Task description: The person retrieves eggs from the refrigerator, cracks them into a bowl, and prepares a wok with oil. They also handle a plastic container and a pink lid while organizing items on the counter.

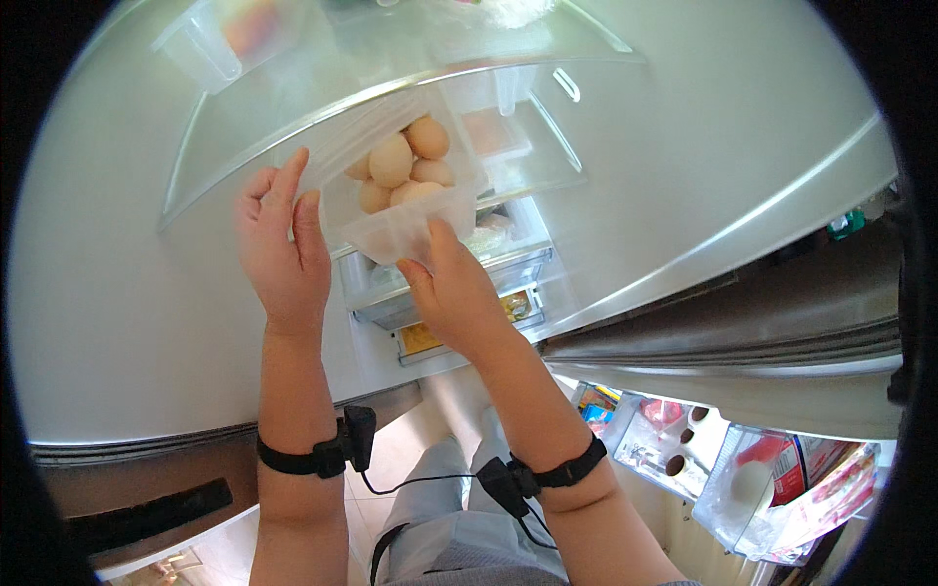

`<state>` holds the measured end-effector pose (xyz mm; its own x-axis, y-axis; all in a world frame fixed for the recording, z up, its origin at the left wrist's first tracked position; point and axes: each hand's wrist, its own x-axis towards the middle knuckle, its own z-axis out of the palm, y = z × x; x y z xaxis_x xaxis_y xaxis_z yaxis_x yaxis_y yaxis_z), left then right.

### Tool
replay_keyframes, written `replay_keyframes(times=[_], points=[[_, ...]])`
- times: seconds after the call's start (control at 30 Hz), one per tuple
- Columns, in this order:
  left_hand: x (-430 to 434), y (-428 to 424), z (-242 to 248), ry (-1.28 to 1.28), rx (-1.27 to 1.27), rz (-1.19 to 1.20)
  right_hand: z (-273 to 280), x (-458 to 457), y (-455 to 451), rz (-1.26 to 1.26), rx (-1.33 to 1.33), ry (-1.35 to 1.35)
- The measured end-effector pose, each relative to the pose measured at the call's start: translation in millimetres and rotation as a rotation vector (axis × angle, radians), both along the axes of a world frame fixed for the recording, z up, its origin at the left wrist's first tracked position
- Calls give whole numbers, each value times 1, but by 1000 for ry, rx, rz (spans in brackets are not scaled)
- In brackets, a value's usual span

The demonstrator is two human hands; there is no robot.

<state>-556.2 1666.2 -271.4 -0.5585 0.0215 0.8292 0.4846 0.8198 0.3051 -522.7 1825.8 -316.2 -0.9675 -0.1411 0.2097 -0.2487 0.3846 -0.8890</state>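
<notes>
A translucent plastic bin (396,227) holding several brown eggs (390,160) lies tilted in the refrigerator, below the front edge of a glass shelf (410,77). My right hand (458,293) grips the bin's near wall between thumb and fingers. Just left of the bin is my left hand (282,227), its fingers raised and the thumb apart, with nothing held in it. Whether its thumb touches the bin's side cannot be told.
Beneath the bin are refrigerator drawers (447,286) with food inside. Another clear container (198,51) stands on the upper shelf at left. The opened door at lower right carries filled door bins (762,491). A cable (418,480) links the bands on both forearms.
</notes>
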Motion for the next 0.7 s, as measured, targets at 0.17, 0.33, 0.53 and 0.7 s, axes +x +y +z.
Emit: replay_keyframes(times=[0.17, 0.33, 0.53, 0.7], points=[[-6, -4, 1, -6, 155, 36, 9, 1, 4, 12, 43, -45], [-6, 1, -14, -59, 399, 70, 40, 11, 28, -96, 161, -6], [-8, 10, -23, -67, 637, 12, 76, -38, 31, -53, 407, 583], [-7, 4, -23, -136, 795, 38, 92, -103, -18, 322, 952, 264]])
